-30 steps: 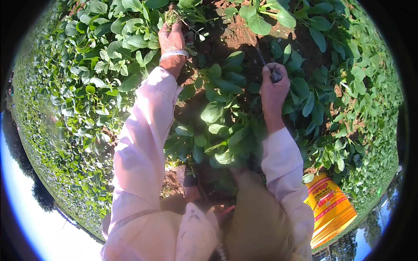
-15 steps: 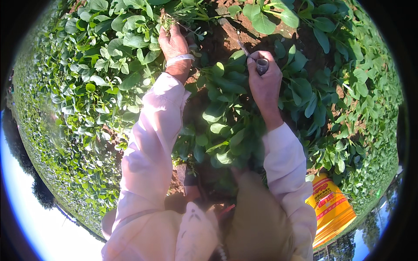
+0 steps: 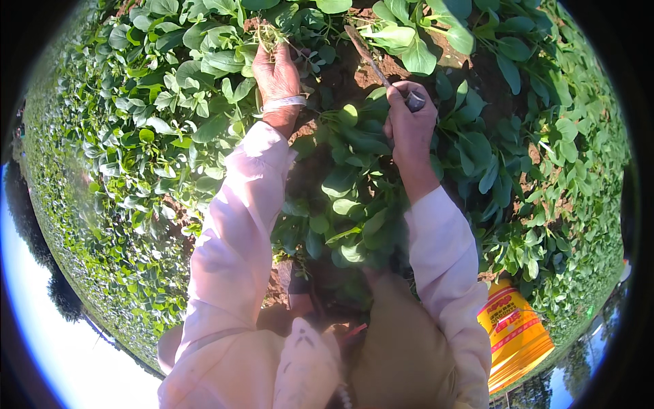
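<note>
Plant tuft [image 3: 270,35]: pinched between thumb and fingers of left hand [image 3: 277,78], at left edge of bare soil patch [image 3: 393,66], beside leafy plants [image 3: 218,61]. Likely light, limp, easily torn; best grasped around bunched stems. Wrapped in right hand [image 3: 413,121]: slim tool [image 3: 362,48], probably rigid.

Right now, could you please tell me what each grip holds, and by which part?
The right grip holds a slender tool by its dark handle. The left grip pinches a small tuft of plants; whether by stems or roots cannot be told.
</note>
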Motion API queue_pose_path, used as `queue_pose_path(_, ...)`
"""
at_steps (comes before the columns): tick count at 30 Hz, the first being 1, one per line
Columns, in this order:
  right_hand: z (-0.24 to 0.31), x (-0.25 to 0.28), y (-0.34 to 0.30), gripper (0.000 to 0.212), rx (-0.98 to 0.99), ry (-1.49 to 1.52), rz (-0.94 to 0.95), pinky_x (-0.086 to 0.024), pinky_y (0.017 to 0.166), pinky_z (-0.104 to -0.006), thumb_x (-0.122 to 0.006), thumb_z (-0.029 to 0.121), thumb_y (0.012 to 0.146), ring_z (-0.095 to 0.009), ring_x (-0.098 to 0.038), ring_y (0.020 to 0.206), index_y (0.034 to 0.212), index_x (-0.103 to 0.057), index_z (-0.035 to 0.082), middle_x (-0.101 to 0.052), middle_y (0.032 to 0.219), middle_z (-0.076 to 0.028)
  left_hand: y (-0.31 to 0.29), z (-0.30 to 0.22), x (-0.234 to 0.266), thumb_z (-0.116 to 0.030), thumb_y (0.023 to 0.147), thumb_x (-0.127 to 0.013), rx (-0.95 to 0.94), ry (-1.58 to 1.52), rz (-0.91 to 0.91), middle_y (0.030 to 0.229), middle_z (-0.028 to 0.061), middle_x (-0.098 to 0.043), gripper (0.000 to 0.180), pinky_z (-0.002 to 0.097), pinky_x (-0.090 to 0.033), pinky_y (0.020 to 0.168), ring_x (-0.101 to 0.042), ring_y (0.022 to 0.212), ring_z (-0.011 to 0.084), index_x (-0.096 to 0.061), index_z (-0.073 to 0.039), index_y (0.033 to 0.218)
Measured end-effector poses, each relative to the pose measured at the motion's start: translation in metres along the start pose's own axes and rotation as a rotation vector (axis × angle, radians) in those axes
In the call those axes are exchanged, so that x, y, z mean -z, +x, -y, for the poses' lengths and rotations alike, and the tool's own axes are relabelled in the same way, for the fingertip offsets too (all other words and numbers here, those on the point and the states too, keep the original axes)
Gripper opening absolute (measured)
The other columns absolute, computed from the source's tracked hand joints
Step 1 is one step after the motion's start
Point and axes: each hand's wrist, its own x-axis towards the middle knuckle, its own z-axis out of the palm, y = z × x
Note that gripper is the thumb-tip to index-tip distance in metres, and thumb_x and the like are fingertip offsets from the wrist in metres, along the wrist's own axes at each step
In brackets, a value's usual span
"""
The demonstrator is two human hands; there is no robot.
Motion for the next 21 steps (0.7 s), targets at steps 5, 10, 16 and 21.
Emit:
queue_pose_path(5, 0.003, 0.002, -0.002, 0.008, 0.005, -0.050, 0.001, -0.036, 0.037, -0.0249, -0.063, 0.006, 0.084, -0.007, -0.044, 0.041, 0.083, -0.055, 0.005, -0.049, 0.062, 0.002, 0.041, 0.013, -0.019, -0.013, 0.086, -0.058, -0.069, 0.503, 0.026, 0.082, 0.0155, -0.066, 0.019, 0.0337, -0.051, 0.071, -0.066, 0.080, 0.0283, -0.063, 0.003, 0.095)
queue_pose_path(10, 0.000, -0.004, 0.010, 0.010, 0.417, -0.495, 0.068, -0.045, 0.054, -0.0328, -0.064, 0.006, 0.080, -0.015, -0.056, 0.054, 0.084, -0.055, 0.003, -0.056, 0.065, -0.006, 0.103, 0.070, -0.025, -0.023, 0.086, -0.054, -0.281, 1.194, 0.082, 0.078, 0.0124, -0.068, 0.024, 0.0393, -0.052, 0.065, -0.067, 0.076, 0.0268, -0.065, -0.003, 0.094)
queue_pose_path(16, 0.034, -0.012, 0.034, 0.014, 0.528, -0.798, 0.147, -0.049, 0.066, -0.0402, -0.062, 0.008, 0.076, -0.036, -0.063, 0.072, 0.090, -0.059, 0.005, -0.064, 0.074, -0.015, 0.107, 0.065, -0.044, -0.017, 0.078, -0.059, -0.047, 1.207, 0.263, 0.103, 0.0218, -0.065, 0.026, 0.0404, -0.051, 0.086, -0.062, 0.099, 0.0366, -0.067, -0.004, 0.100)
queue_pose_path(21, 0.045, -0.012, 0.027, 0.011, 0.558, -0.689, 0.092, -0.049, 0.066, -0.0354, -0.063, 0.008, 0.078, -0.029, -0.063, 0.067, 0.087, -0.058, 0.003, -0.063, 0.071, -0.013, 0.110, 0.063, -0.044, -0.013, 0.075, -0.060, -0.126, 1.460, 0.551, 0.104, 0.0226, -0.064, 0.029, 0.0391, -0.051, 0.087, -0.063, 0.100, 0.0350, -0.067, -0.002, 0.101)
